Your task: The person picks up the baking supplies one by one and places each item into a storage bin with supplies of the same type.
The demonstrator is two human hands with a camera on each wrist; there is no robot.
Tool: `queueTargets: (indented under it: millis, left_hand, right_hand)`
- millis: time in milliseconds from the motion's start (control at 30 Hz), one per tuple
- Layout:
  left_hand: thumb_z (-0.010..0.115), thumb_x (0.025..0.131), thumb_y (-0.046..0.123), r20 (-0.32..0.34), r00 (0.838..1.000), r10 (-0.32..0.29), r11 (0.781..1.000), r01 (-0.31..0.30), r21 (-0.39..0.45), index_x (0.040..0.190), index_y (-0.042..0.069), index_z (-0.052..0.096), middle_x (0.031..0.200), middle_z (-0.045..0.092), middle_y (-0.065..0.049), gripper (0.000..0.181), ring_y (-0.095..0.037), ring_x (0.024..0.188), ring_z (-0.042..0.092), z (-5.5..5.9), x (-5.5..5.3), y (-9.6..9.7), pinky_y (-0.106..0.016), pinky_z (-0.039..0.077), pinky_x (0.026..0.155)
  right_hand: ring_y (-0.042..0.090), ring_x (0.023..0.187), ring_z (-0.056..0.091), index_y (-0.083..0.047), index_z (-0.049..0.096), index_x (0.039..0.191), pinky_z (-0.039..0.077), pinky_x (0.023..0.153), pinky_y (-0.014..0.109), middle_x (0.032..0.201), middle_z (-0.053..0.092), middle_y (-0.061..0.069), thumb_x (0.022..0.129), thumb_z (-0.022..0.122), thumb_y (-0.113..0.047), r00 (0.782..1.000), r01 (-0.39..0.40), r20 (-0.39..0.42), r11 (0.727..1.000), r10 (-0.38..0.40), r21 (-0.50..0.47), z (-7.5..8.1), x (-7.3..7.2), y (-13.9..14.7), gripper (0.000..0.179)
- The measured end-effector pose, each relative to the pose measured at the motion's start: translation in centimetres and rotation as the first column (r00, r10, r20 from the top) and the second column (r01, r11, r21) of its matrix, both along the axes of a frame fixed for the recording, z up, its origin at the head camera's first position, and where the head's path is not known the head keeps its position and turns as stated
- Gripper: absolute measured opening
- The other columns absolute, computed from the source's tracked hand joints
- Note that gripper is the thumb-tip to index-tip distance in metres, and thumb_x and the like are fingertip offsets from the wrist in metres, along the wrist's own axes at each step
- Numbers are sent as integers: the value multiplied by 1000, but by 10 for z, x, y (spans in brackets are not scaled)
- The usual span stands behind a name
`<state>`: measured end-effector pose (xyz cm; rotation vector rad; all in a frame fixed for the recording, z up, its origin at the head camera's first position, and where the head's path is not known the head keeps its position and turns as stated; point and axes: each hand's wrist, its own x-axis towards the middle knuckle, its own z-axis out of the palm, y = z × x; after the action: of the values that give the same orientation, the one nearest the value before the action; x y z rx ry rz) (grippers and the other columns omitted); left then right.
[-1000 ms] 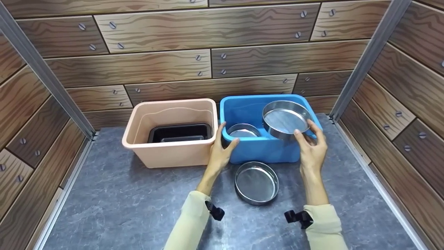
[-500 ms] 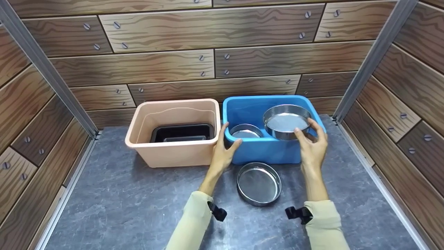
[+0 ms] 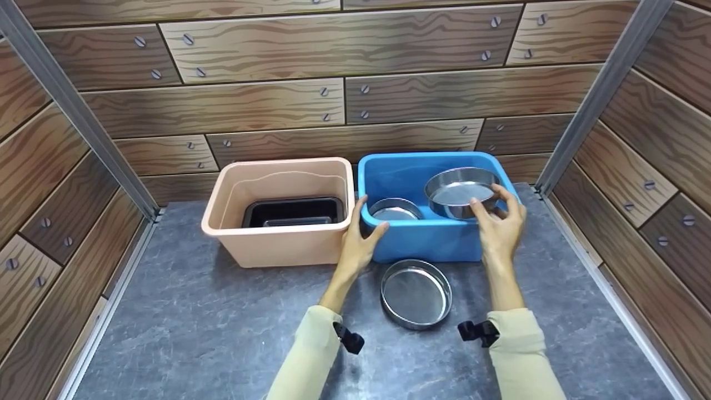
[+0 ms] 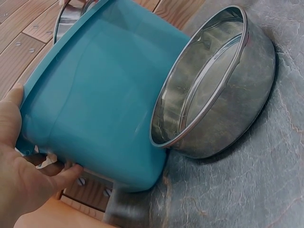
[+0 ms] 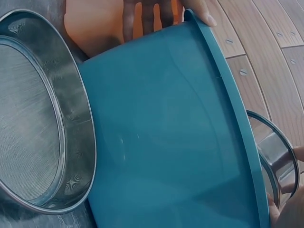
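A round metal test sieve (image 3: pixel 462 191) hangs tilted over the right part of the blue bin (image 3: pixel 427 241). My right hand (image 3: pixel 501 230) pinches its near right rim between thumb and fingers. My left hand (image 3: pixel 358 244) grips the bin's front left corner, the thumb on the front at the rim and the fingers along the left side. Inside the bin at left lies another round sieve (image 3: pixel 395 210). A third sieve (image 3: pixel 415 294), with fine mesh showing in the right wrist view, rests on the grey surface in front of the bin, between my forearms.
A peach-coloured bin (image 3: pixel 278 247) stands just left of the blue one, with a black tray (image 3: pixel 294 208) inside. Wood-patterned walls (image 3: pixel 411 97) close off the back and sides. The grey stone-patterned tabletop (image 3: pixel 211 322) extends in front of both bins.
The sieve in my right hand has come down slightly toward the blue bin and tilted more. My left hand keeps its place at the corner. The head view has shifted slightly.
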<state>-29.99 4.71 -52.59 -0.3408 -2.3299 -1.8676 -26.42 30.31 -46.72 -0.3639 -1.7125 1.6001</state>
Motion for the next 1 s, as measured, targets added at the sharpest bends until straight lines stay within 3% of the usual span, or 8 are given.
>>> queueTargets:
  millis: [500, 633, 867, 1000]
  left_hand:
    - [76, 94, 46, 11, 1000, -3, 1000, 3, 2, 162, 36, 34, 167, 36, -4, 82, -25, 152, 35, 0, 1, 0, -48, 29, 125]
    - [76, 94, 46, 7, 1000, -2, 1000, 2, 3, 163, 36, 33, 168, 35, -4, 82, -26, 152, 35, 0, 1, 1, -50, 28, 125]
    - [76, 94, 44, 5, 1000, 0, 1000, 0, -6, 163, 34, 33, 168, 34, -4, 82, -26, 152, 35, -1, 1, 1, -49, 29, 125]
    - [76, 94, 44, 4, 1000, -2, 1000, 2, -5, 163, 35, 33, 168, 33, -4, 81, -26, 152, 35, -1, 1, 0, -49, 28, 125]
  right_hand:
    - [17, 81, 54, -8, 69, 131, 45, 72, 17, 118, 48, 10, 86, 85, -17, 991, 57, 110, 985, -75, 160, 4, -5, 2, 49]
    - [18, 88, 55, -7, 69, 132, 48, 76, 18, 121, 47, 10, 86, 84, -16, 990, 55, 121, 989, -71, 134, 4, -5, 2, 48]
    - [18, 107, 60, -1, 70, 126, 56, 94, 25, 127, 47, 16, 88, 83, -13, 991, 56, 119, 996, -64, 73, 1, -3, 3, 41]
    - [19, 110, 61, -3, 68, 129, 56, 95, 29, 129, 46, 17, 90, 82, -17, 992, 32, 117, 997, -40, 67, 0, 0, 4, 43]
